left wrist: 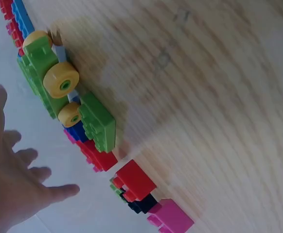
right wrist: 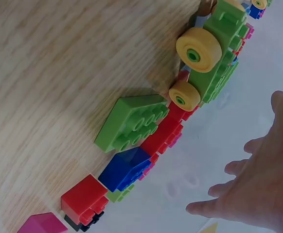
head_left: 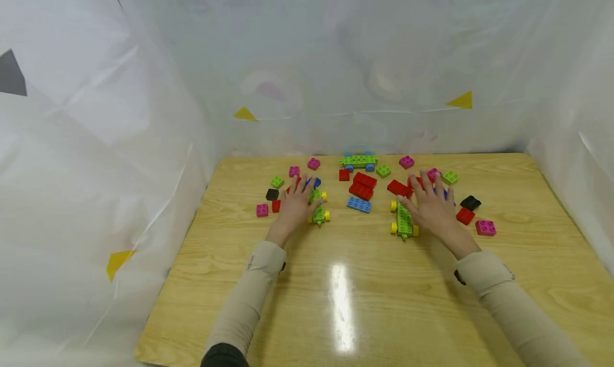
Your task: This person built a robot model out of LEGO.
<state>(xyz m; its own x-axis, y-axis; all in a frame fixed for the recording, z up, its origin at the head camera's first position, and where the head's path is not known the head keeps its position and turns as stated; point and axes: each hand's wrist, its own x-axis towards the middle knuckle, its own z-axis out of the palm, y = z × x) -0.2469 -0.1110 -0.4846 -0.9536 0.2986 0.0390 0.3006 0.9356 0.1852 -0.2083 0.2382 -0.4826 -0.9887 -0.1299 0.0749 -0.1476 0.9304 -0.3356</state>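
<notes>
My left hand (head_left: 292,208) hovers, fingers spread, over the left group of toy bricks, holding nothing. Just right of it stands a green wheeled brick base (head_left: 318,214) with yellow wheels. In the left wrist view, a green brick (left wrist: 100,121) and a red brick (left wrist: 134,179) lie below the hand. My right hand (head_left: 434,211), fingers also spread, hovers above the right group. Its thumb tip overlaps a second green wheeled base (head_left: 404,220) in the head view. Below that hand, the right wrist view shows a green brick (right wrist: 127,121) and a blue brick (right wrist: 124,170).
Between the hands lie red bricks (head_left: 362,187) and a light blue brick (head_left: 359,204). A green base with blue wheels (head_left: 358,161) stands at the back edge. Pink bricks (head_left: 486,228) lie at the outer sides. White sheeting (head_left: 336,79) encloses the wooden table (head_left: 384,308).
</notes>
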